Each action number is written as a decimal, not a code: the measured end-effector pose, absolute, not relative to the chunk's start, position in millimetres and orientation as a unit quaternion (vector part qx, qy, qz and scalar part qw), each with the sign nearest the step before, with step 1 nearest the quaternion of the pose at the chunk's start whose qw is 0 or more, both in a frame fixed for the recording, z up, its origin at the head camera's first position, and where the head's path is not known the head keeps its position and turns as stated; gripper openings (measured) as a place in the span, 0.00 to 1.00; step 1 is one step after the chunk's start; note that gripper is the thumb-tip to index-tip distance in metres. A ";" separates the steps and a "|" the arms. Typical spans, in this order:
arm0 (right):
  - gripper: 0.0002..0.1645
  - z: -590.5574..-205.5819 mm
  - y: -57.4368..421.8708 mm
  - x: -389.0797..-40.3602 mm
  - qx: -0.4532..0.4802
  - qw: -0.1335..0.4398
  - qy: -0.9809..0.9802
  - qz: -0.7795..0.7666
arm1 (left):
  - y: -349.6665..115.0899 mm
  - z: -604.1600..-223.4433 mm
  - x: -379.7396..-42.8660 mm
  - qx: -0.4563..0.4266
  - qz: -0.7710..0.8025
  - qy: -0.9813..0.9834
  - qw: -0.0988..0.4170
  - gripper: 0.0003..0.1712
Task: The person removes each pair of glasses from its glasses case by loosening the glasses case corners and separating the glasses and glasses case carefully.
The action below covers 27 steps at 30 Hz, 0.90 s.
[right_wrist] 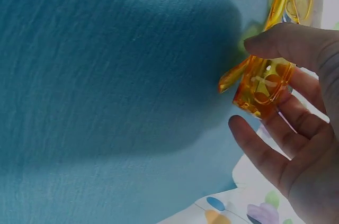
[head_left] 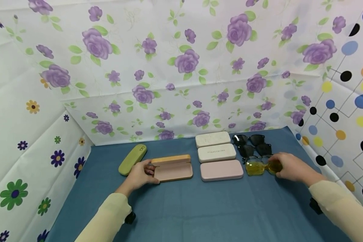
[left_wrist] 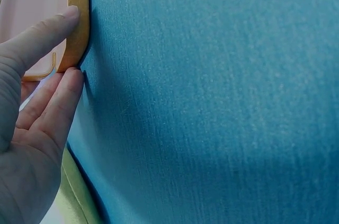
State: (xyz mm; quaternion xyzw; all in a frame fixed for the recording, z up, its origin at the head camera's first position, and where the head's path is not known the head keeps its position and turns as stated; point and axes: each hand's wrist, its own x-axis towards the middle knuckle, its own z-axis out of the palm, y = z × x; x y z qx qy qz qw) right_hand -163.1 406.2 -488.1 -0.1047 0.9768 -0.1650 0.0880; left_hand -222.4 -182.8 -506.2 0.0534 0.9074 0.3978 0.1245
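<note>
Together, head view only: yellow glasses, case

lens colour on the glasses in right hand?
Yellow lenses, best in the head view.

Flowered wall — blue cloth below

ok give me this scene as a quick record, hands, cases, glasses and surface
left hand: grips the left end of the open case
right hand: pinches the yellow glasses at their right end
open case: tan outside, pale pink inside, lid raised, nothing inside
closed cases: green case left of the open case; pink case, white case and speckled case in a column to its right
dark sunglasses: at least two pairs, beyond the yellow glasses
surface: blue cloth
</note>
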 end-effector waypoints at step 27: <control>0.34 -490.5 407.8 -160.0 -0.123 0.043 0.983 -0.126 | -181.7 -505.0 -223.3 0.054 0.389 0.911 0.124 0.62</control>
